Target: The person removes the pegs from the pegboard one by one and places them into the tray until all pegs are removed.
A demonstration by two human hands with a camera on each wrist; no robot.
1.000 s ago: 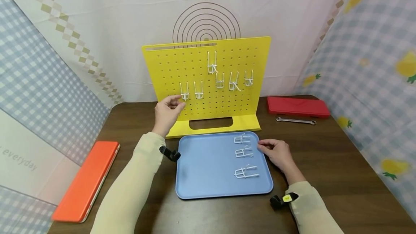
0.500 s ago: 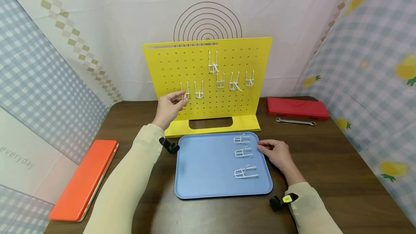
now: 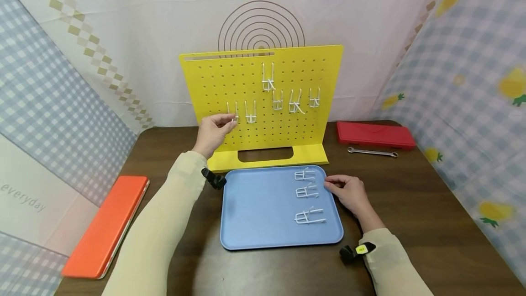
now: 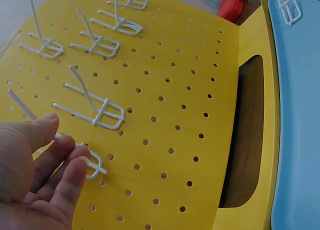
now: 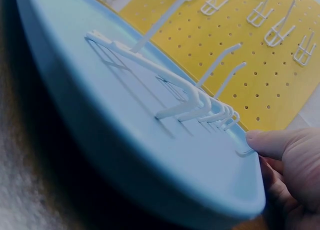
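A yellow pegboard [image 3: 255, 136] stands upright with several white wire hooks [image 3: 251, 112] on it. My left hand [image 3: 211, 132] is at the leftmost hook [image 4: 95, 165], its thumb and fingers pinching the prong; the fingers hide much of this hook. Before the board lies a blue tray [image 3: 263, 214] carrying three white wire hooks, a front one [image 3: 309, 216], a middle one [image 3: 306, 192] and a back one [image 3: 304, 175], along its right side. My right hand [image 3: 349, 193] grips the tray's right rim, thumb on the edge and fingers outside it in the right wrist view.
A red case [image 3: 375, 135] lies at the back right of the brown table [image 3: 394, 186], with a wrench [image 3: 372, 152] in front of it. At the left edge is an orange flat case [image 3: 107, 225]. Patterned cloth hangs around the table.
My left hand has moved slightly right and up onto the leftmost hook, closing its thumb and fingers there. The right hand stays at the tray's rim.
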